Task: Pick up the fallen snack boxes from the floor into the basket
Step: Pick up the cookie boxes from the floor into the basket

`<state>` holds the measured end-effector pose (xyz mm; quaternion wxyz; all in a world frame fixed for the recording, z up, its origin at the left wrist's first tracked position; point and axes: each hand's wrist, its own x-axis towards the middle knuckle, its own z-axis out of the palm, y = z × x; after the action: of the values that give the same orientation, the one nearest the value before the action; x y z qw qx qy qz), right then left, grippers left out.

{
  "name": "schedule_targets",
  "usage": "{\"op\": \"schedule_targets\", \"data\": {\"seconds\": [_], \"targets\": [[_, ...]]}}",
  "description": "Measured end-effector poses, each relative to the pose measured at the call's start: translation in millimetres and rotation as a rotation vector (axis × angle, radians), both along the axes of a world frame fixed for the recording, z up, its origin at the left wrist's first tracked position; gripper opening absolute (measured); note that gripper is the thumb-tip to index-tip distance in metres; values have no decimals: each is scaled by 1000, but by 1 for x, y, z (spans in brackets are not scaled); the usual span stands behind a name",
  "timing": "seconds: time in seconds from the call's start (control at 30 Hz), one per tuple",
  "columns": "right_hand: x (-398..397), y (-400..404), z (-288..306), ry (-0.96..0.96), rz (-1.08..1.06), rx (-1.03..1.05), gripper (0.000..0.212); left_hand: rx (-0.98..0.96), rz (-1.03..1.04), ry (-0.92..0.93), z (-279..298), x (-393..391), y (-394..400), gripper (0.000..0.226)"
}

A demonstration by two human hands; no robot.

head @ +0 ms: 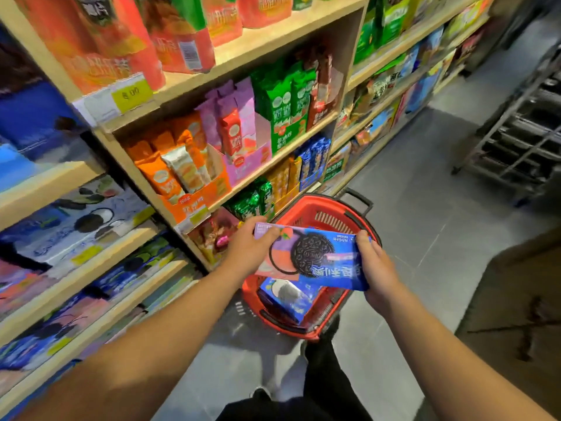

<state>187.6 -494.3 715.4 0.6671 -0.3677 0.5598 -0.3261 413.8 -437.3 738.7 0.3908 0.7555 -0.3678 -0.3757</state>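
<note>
A flat blue and pink cookie box (312, 258) with a big black cookie printed on it is held level just above the red plastic basket (326, 208). My left hand (252, 249) grips the box's left end and my right hand (378, 270) grips its right end. The basket stands on the grey tiled floor beside the shelf, its black handle lying toward the far side. Inside it lies another blue snack box (290, 297), partly hidden under the held box.
Wooden shelves (194, 80) packed with snack packs and cookie boxes run along the left. A dark metal rack (522, 132) stands at the back right, and a brown surface (522, 299) sits at the right. Grey floor (425, 226) lies open beyond the basket. My dark trousers and shoe show at the bottom.
</note>
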Motion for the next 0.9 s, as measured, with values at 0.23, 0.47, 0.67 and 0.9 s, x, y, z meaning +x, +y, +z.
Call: {"op": "schedule_targets", "data": {"seconds": [0.23,0.47,0.67,0.9], "targets": [[-16,-85,-73,72,-105,169,60,147,-70,109,-58,-20,-90,17],[-24,-123,-149,201,-127,342,49,414,17,189,-151,-24,-152,66],[-6,-161,-228,333,-124,372,32,457,-61,137,-236,-18,-209,38],[21,-193,-355,335,-203,572,25,534,-115,103,-382,18,-242,37]]}}
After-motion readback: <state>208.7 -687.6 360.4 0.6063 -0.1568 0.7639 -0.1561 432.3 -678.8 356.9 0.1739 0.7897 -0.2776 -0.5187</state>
